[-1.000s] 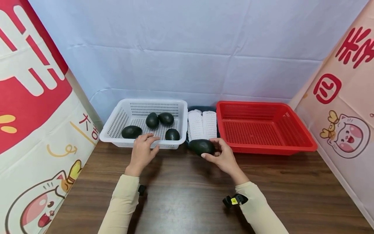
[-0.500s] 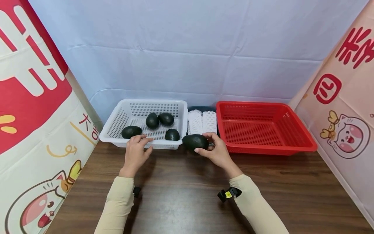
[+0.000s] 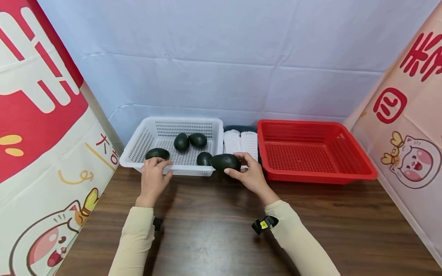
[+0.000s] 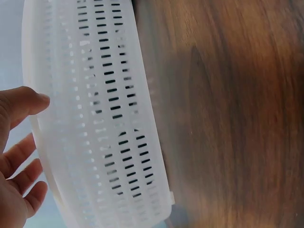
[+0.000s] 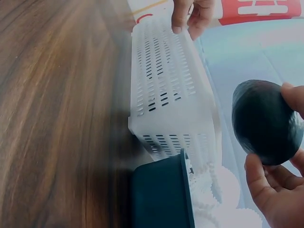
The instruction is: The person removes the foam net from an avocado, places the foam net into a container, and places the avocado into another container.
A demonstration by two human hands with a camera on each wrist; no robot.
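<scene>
My right hand (image 3: 251, 174) pinches a dark green avocado (image 3: 226, 162) between thumb and fingers, above the front right corner of the white basket (image 3: 179, 167). In the right wrist view the avocado (image 5: 263, 121) is off the table, with fingertips on both sides of it. My left hand (image 3: 154, 177) is at the basket's front rim, fingers loosely bent and holding nothing. The left wrist view shows its thumb over the rim and the other fingers spread. Several avocados lie inside the basket, among them one at the back (image 3: 181, 142) and one near the left hand (image 3: 157, 153).
Right of the white basket stands a dark teal bin (image 5: 164, 194) with white foam net sleeves (image 3: 249, 142). A red perforated basket (image 3: 317, 175) is beside it. All stand on a brown wooden table (image 3: 207, 230), with a pale cloth (image 3: 221, 76) hanging behind.
The right hand has moved left with the avocado, from in front of the foam sleeves to the white basket's corner. The left hand has slid left along the rim.
</scene>
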